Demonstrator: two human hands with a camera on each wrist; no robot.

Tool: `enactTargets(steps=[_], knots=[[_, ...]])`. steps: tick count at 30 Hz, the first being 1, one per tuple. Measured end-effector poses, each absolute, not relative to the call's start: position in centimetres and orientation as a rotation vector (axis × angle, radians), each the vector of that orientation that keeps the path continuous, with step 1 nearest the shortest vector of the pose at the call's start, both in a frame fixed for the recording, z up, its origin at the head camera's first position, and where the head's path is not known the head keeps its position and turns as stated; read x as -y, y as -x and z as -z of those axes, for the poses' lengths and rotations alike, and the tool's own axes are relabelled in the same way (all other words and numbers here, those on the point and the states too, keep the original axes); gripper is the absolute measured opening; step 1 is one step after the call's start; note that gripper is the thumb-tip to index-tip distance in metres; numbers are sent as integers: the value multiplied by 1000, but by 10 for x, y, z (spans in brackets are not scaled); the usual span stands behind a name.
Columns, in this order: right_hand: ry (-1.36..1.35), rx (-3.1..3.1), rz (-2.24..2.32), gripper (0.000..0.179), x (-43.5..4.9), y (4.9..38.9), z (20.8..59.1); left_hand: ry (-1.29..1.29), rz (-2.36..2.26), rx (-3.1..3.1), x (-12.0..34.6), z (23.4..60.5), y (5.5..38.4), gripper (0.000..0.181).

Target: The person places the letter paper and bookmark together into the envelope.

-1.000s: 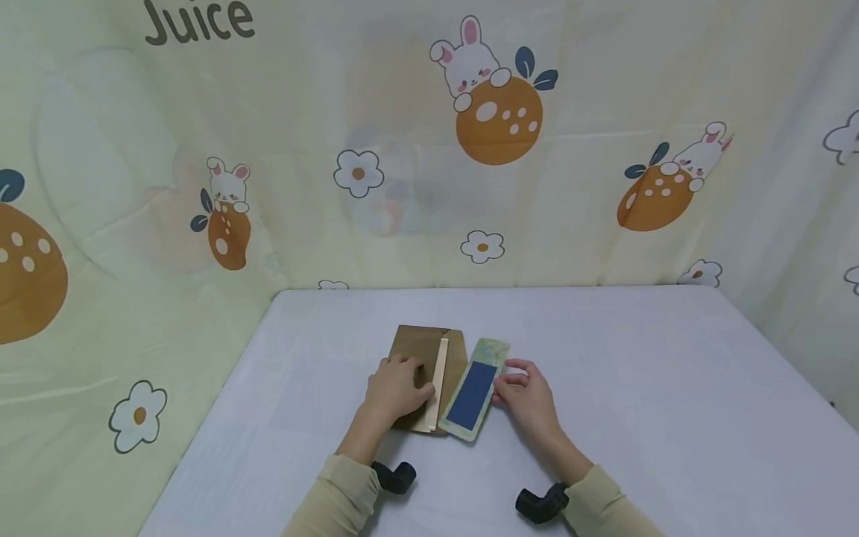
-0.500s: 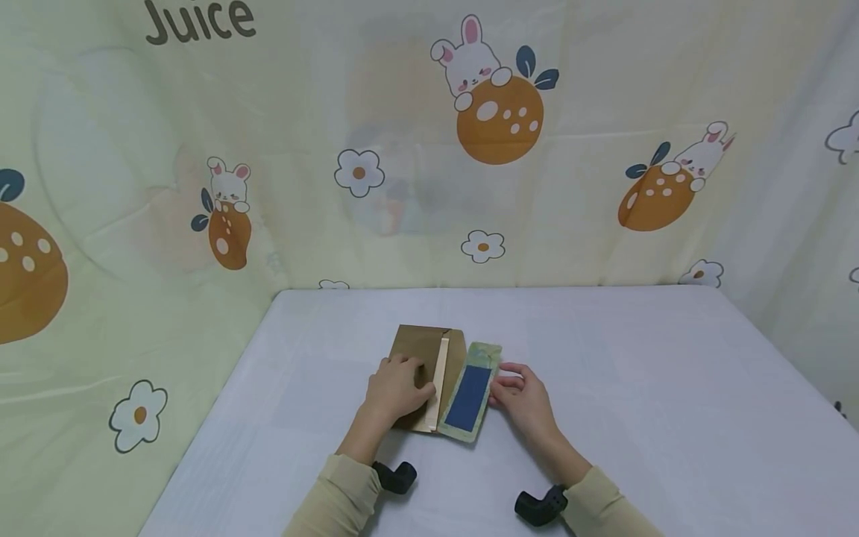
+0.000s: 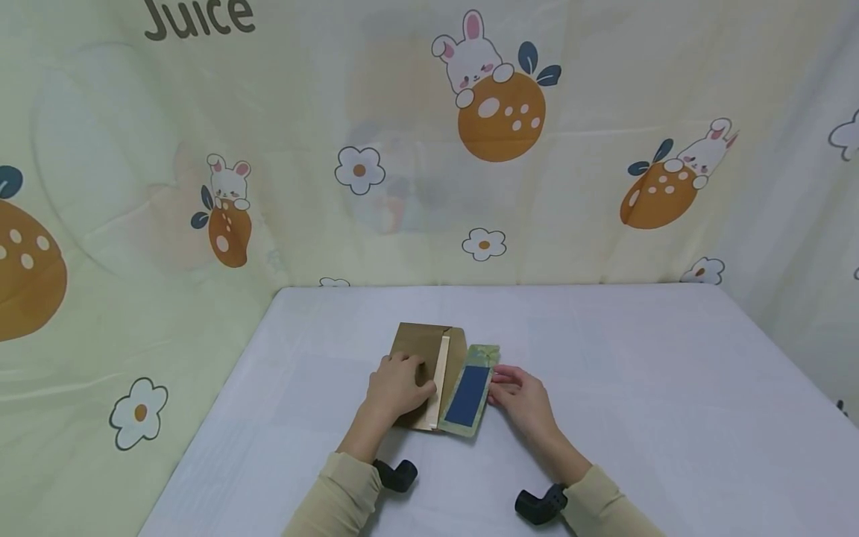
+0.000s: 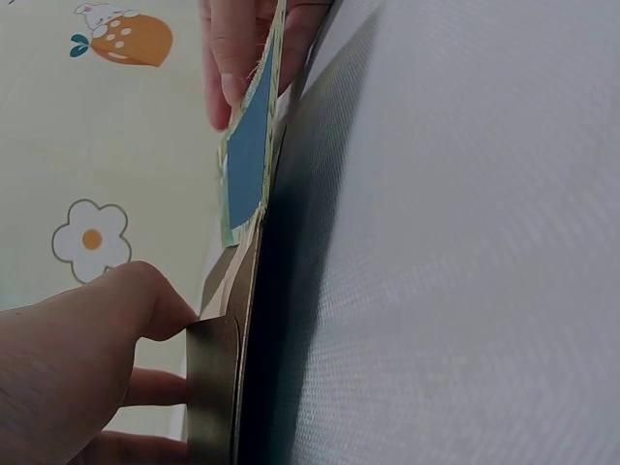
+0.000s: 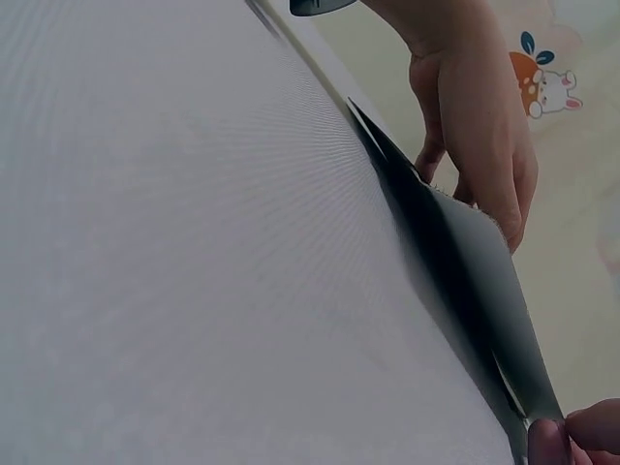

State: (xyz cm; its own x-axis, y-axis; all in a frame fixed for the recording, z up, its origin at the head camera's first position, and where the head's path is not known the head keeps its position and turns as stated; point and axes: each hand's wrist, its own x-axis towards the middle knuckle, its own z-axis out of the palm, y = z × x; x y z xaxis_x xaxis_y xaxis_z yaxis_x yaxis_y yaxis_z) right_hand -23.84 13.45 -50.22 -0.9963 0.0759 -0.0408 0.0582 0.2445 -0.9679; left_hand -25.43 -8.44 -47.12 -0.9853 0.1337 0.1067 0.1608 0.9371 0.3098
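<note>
A brown paper envelope lies on the white table, a pale strip running down near its right side. My left hand holds it from above, fingers bent over its face. In the left wrist view, the thumb is at the raised edge of the brown paper. My right hand pinches the right edge of a flat green patterned card with a dark blue panel. The card leans, its left edge overlapping the envelope's right side by the strip. In the right wrist view the card's underside shows dark.
A black wrist camera sits at the left sleeve, another black camera at the right. Behind the table hangs a pale curtain printed with rabbits, oranges and flowers.
The right hand has brought the card slightly left and tilted it more upright against the envelope's right side. The left hand has stayed in place on the envelope.
</note>
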Motion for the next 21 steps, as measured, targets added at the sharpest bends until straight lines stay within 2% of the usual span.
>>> enactTargets(steps=[10, 21], knots=[[87, 2539, -1837, 45, -132, 237, 501, 229, 501, 3013, 85, 471, 255, 49], [-178, 2580, -1818, 52, -131, 233, 498, 229, 518, 3019, 84, 468, 253, 49]])
